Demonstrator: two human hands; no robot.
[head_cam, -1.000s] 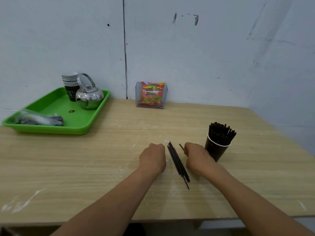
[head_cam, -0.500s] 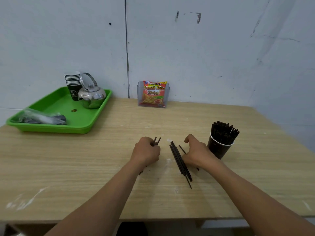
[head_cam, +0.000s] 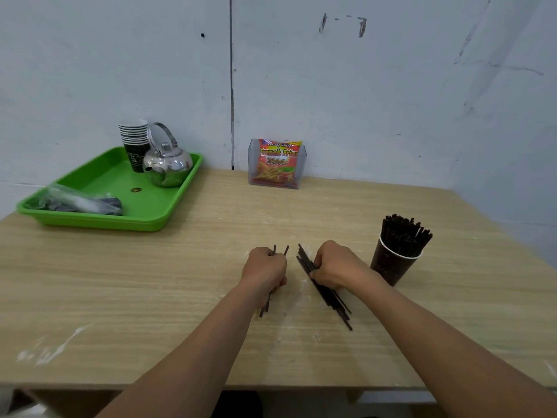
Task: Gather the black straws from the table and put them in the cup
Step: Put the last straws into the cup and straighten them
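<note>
My left hand (head_cam: pixel 265 271) grips a few black straws (head_cam: pixel 265 306) whose ends poke out past the knuckles and below the palm. My right hand (head_cam: pixel 334 267) closes its fingers over a larger bundle of black straws (head_cam: pixel 333 300) lying slanted on the wooden table (head_cam: pixel 150 291). To the right of that hand stands a dark paper cup (head_cam: pixel 391 263), upright and packed with many black straws. The two hands are a short gap apart.
A green tray (head_cam: pixel 96 218) at the back left holds a stack of paper cups (head_cam: pixel 134 143), a steel kettle (head_cam: pixel 167 164) and a plastic bag (head_cam: pixel 78 202). A clear holder with a snack packet (head_cam: pixel 277 162) stands against the wall. The table's front edge runs below my forearms.
My left hand picked up a few straws and drew away to the left. My right hand slid onto the main bundle and closed over it.
</note>
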